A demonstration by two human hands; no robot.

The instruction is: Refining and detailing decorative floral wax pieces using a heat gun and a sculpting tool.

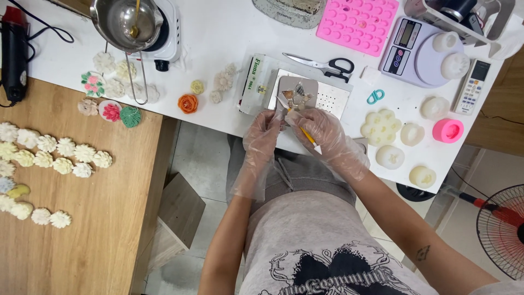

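left hand (262,131) pinches a small mould (295,97) steady at the surface (229,33) edge; right hand (322,134) pinches a yellow tool (309,139), working it.

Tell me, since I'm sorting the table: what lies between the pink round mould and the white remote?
Nothing: in the head view, bare white table separates the pink round mould from the remote.

This looks like a home craft workspace for casting small wax or soap flowers. A white table (218,33) carries a small electric hotplate (166,38) with a metal melting pot (123,22) at eleven o'clock, a pink silicone mould (357,22) and a digital scale (415,52) at one o'clock. Rows of finished white flowers (52,155) lie on a wooden table (98,229) at nine o'clock; a floor fan (502,229) stands at four o'clock.
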